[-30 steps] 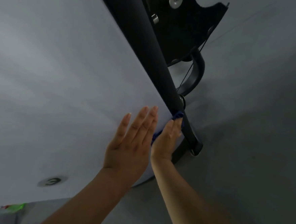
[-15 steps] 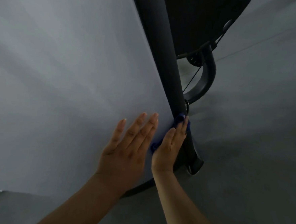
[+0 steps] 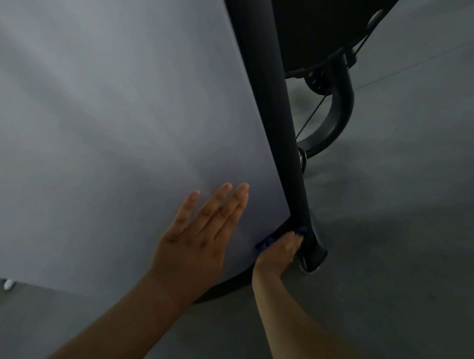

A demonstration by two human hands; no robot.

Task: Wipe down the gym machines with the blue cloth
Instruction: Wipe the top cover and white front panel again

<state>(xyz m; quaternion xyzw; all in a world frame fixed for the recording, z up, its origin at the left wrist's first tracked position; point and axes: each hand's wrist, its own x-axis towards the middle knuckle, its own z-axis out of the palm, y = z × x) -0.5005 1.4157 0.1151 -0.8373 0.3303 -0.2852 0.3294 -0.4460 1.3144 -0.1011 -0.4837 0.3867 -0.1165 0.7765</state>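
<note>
Blue cloth (image 3: 265,242) gripped by right hand (image 3: 279,253) against black post (image 3: 274,112) base, left hand (image 3: 198,232) flat on grey panel (image 3: 94,113)

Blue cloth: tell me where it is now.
Head view, lower right of centre: the blue cloth is under the right hand against the black post, right of the left hand.

Bare left hand (image 3: 195,241), bare right hand (image 3: 279,252), forearms uncovered, fingers (image 3: 223,203) slender with short nails
</note>
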